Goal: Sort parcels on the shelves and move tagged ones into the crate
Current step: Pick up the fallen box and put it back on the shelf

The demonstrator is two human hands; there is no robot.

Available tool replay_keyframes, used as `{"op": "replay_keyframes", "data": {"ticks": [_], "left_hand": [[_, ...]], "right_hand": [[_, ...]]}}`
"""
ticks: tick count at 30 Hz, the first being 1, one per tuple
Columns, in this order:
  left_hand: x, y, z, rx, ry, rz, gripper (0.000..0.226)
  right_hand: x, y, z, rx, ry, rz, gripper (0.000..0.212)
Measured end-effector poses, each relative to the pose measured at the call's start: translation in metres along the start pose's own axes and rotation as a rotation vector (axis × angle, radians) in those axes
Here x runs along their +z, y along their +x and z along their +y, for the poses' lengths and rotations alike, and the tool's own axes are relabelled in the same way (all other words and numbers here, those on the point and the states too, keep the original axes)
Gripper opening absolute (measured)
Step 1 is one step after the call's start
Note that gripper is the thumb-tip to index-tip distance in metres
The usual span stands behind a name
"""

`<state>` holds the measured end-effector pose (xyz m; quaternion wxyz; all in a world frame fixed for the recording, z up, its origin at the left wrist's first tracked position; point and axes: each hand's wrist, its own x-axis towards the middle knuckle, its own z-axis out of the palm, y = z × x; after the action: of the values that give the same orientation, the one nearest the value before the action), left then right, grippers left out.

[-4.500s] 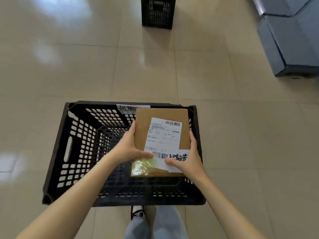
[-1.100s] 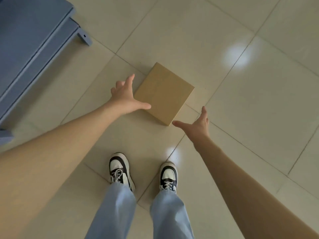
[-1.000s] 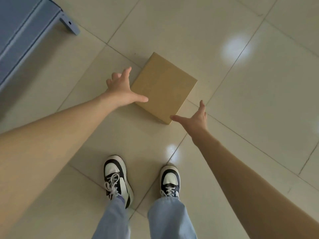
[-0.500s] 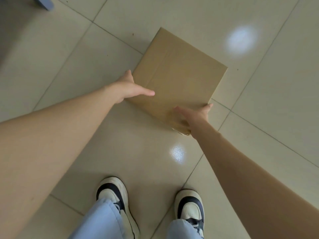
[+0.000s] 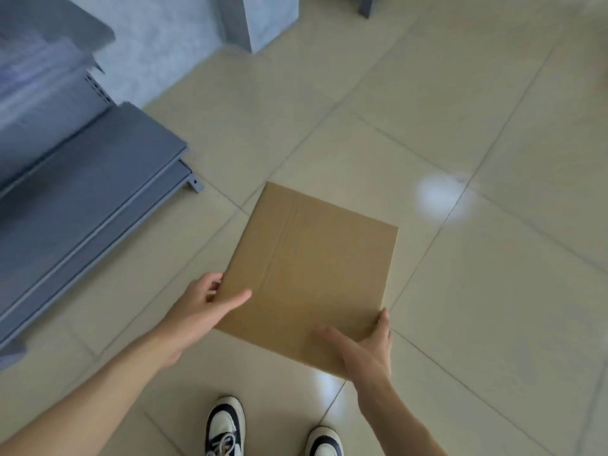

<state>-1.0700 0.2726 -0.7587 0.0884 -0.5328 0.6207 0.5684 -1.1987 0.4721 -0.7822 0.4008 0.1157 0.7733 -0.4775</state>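
A plain brown parcel (image 5: 312, 274) is held flat above the tiled floor (image 5: 460, 307), gripped at its near edge by both hands. The left hand (image 5: 200, 311) is clamped on the left corner, thumb on top, and the right hand (image 5: 365, 350) on the right corner. Blue-grey shelves (image 5: 82, 199) are seen at the left, and two shoes (image 5: 225, 426) below the parcel

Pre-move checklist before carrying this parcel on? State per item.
1. Left hand gripping the cardboard parcel, thumb on top: ok.
2. Right hand gripping its near right corner: ok.
3. Tag or label on the parcel: cannot tell, top face is plain, underside hidden.
4. Crate located: not ok, none in view.
5. Shelf unit clear of the parcel: ok, gap to the left.
6. Floor around the shoes unobstructed: ok.
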Motion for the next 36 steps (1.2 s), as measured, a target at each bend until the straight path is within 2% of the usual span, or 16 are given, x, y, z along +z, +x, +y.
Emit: {"op": "replay_keyframes", "data": {"ticks": [2,5,9,12,15,17,20,23,28,31,36], "left_hand": [[-0.027,-0.056,0.042,0.047,-0.072,0.048,0.034],[-0.068,-0.129,0.113,0.179,-0.148,0.127,0.051],[-0.129,-0.216,0.217,0.356,-0.233,0.267,0.027],[-0.175,-0.275,0.278,0.494,-0.285,0.393,0.038],[-0.215,-0.33,0.314,0.574,-0.34,0.484,0.047],[-0.235,-0.364,0.326,0.614,-0.381,0.522,0.043],[-0.26,-0.413,0.328,0.671,-0.428,0.541,0.031],[-0.281,-0.458,0.324,0.704,-0.491,0.557,0.041],[-0.317,-0.519,0.316,0.757,-0.563,0.547,0.068],[-0.344,-0.55,0.309,0.802,-0.595,0.55,0.073],[-0.394,-0.598,0.277,0.825,-0.648,0.588,0.073]], "right_hand": [[-0.013,-0.042,-0.051,-0.073,-0.017,-0.011,0.116],[-0.029,-0.095,-0.139,-0.235,-0.033,-0.023,0.108],[-0.041,-0.168,-0.279,-0.538,0.023,-0.103,0.099],[-0.045,-0.228,-0.375,-0.73,0.06,-0.167,0.09],[-0.048,-0.29,-0.439,-0.898,0.109,-0.215,0.084],[-0.049,-0.328,-0.464,-0.953,0.151,-0.233,0.086],[-0.047,-0.376,-0.482,-0.94,0.195,-0.303,0.081],[-0.043,-0.417,-0.491,-0.926,0.224,-0.386,0.068],[-0.035,-0.488,-0.512,-0.991,0.241,-0.475,0.061],[-0.025,-0.534,-0.527,-1.063,0.229,-0.502,0.035],[0.005,-0.59,-0.531,-1.117,0.254,-0.618,0.05]]}}
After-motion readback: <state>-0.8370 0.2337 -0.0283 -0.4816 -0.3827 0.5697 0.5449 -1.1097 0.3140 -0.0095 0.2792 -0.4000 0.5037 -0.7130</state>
